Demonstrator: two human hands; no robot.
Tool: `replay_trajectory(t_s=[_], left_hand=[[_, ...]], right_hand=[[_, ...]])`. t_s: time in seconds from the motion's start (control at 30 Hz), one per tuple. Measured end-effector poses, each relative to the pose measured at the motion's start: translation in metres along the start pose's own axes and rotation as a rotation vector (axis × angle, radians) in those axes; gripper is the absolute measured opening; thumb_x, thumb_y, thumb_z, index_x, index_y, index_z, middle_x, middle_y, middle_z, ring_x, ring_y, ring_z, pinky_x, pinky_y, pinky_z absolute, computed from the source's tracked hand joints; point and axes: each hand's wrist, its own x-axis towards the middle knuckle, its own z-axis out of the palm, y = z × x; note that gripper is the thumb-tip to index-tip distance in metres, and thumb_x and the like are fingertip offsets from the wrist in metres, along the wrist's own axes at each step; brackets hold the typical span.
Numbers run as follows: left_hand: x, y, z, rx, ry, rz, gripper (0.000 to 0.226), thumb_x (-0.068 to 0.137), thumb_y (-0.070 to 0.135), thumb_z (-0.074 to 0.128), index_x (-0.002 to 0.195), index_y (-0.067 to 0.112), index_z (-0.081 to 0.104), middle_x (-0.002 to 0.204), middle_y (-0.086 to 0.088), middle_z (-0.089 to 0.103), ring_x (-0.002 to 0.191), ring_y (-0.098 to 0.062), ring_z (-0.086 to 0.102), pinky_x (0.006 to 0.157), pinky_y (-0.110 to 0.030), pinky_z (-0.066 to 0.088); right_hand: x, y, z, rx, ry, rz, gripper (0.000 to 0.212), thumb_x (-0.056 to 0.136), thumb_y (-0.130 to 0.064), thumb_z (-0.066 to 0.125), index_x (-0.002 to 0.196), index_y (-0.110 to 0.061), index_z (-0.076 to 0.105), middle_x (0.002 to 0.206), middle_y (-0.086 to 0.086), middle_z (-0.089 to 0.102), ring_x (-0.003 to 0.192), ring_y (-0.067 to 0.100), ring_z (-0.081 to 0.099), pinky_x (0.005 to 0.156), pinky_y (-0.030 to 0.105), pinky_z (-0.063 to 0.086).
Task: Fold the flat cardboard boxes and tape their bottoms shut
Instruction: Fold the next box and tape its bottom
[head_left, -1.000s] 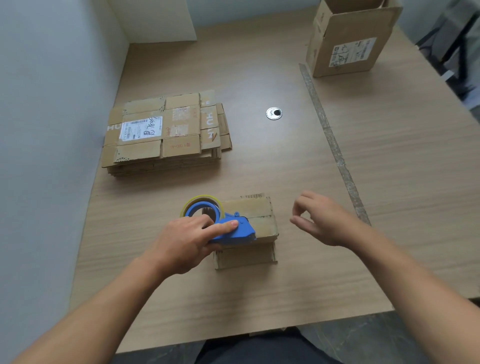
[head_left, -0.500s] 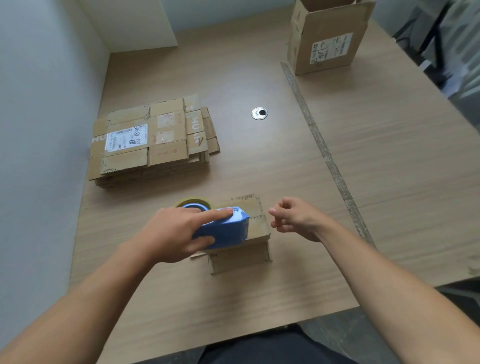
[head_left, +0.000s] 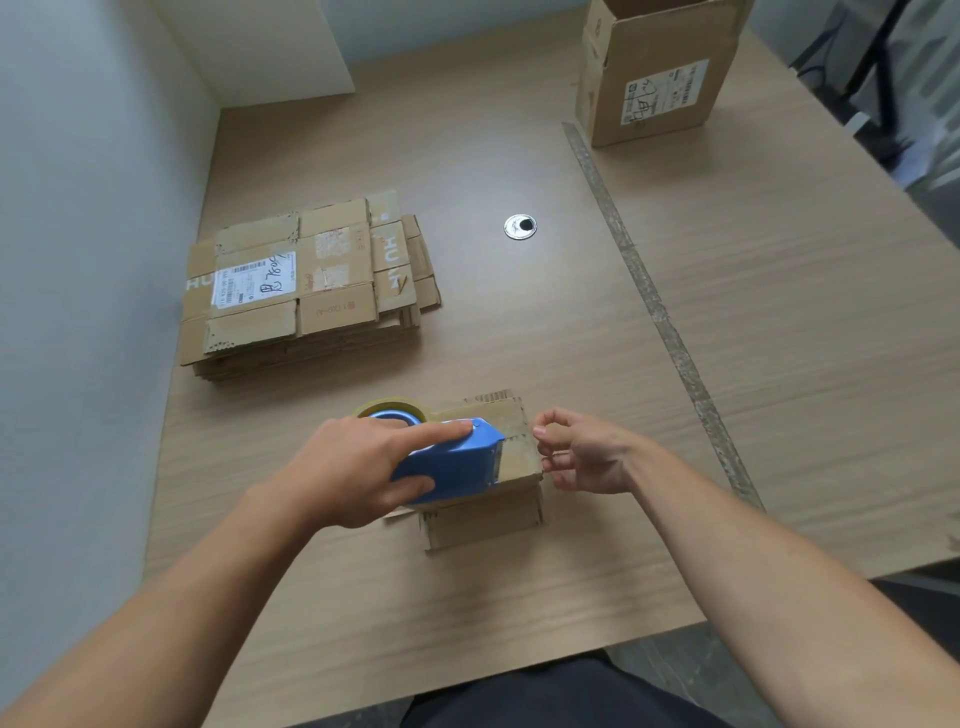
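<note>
A small folded cardboard box (head_left: 488, 519) stands on the table near the front edge. On its top rests a blue tape dispenser (head_left: 457, 460) carrying a yellowish tape roll (head_left: 392, 408). My left hand (head_left: 353, 467) grips the dispenser, index finger stretched along its top. My right hand (head_left: 587, 452) is at the box's right edge, thumb at the top corner and fingers curled against the side. Clear tape between the dispenser and that hand cannot be made out. A stack of flat cardboard boxes (head_left: 301, 286) lies at the left.
A large open cardboard box (head_left: 660, 67) stands at the back right. A round metal grommet (head_left: 520, 227) sits in the wooden table (head_left: 779, 364), and a grey seam strip (head_left: 654, 312) runs diagonally across it. A wall (head_left: 78, 260) borders the left side.
My left hand turned the dispenser and slid it rightward across the box top. My right hand moved left from open air, curled its fingers and came against the box's right edge.
</note>
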Motion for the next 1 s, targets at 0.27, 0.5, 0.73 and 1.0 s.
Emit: replay_trajectory(t_s=[0.27, 0.5, 0.73, 1.0], left_hand=[[0.001, 0.003, -0.004, 0.015, -0.038, -0.013, 0.064, 0.095, 0.054, 0.051, 0.144, 0.067, 0.012, 0.125, 0.015, 0.060, 0.098, -0.018, 0.058, 0.073, -0.031, 0.046], [0.003, 0.000, -0.002, 0.000, -0.037, -0.015, 0.065, 0.094, 0.054, 0.051, 0.142, 0.069, 0.009, 0.121, 0.014, 0.061, 0.095, -0.018, 0.059, 0.072, -0.033, 0.048], [0.002, -0.001, 0.000, -0.031, -0.017, -0.009, 0.073, 0.093, 0.054, 0.053, 0.132, 0.071, -0.007, 0.122, 0.015, 0.061, 0.095, -0.019, 0.058, 0.075, -0.035, 0.050], [0.002, -0.003, -0.006, -0.034, -0.050, -0.001, 0.069, 0.086, 0.059, 0.045, 0.136, 0.072, -0.001, 0.119, 0.015, 0.062, 0.093, -0.017, 0.057, 0.072, -0.033, 0.048]], right_hand=[[0.009, 0.014, 0.007, 0.191, 0.010, 0.056, 0.016, 0.098, -0.035, 0.057, 0.086, -0.025, 0.062, 0.081, -0.004, 0.056, 0.071, 0.012, 0.048, 0.063, 0.030, 0.039], [0.008, 0.008, 0.022, 0.072, 0.124, 0.056, 0.015, 0.097, -0.035, 0.058, 0.090, -0.023, 0.065, 0.091, -0.002, 0.058, 0.079, 0.013, 0.052, 0.067, 0.031, 0.044], [-0.003, 0.015, 0.018, -0.568, 0.486, -0.371, 0.029, 0.092, -0.042, 0.064, 0.086, -0.016, 0.053, 0.084, -0.002, 0.061, 0.082, 0.018, 0.056, 0.070, 0.032, 0.045], [0.002, 0.022, 0.044, -0.558, 0.488, -0.473, 0.041, 0.092, -0.050, 0.064, 0.092, -0.010, 0.055, 0.081, -0.003, 0.061, 0.076, 0.016, 0.055, 0.064, 0.029, 0.041]])
